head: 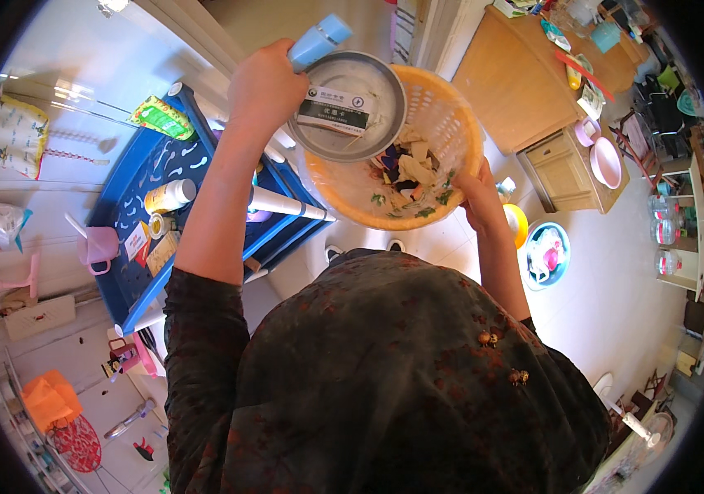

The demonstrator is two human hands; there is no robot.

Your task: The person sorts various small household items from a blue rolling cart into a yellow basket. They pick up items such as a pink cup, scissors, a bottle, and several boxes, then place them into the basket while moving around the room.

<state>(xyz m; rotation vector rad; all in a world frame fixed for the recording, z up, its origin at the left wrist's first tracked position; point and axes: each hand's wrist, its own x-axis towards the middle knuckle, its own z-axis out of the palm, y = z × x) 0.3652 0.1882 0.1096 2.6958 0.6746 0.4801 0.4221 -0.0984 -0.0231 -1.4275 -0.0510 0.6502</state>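
My left hand [268, 86] grips a light blue cylindrical bottle [319, 43]. The same hand also seems to hold a shallow round metal pan [382, 105] by its rim. A printed card [334, 111] with writing lies in the pan. The pan is tilted over the near-left part of an orange perforated plastic basket [474, 133] and hides some of it. My right hand [478, 194] holds the basket's right rim. Inside a clear plastic liner [352, 191], the basket contains food scraps and crumpled tissue [416, 163], with green leaves among them.
A blue plastic shelf rack [135, 167] stands at left, bearing a white-capped bottle [169, 196] and a green packet [162, 117]. On the right are a wooden cabinet [552, 173], a blue basin [531, 278] on the floor and an orange-yellow round object [515, 225].
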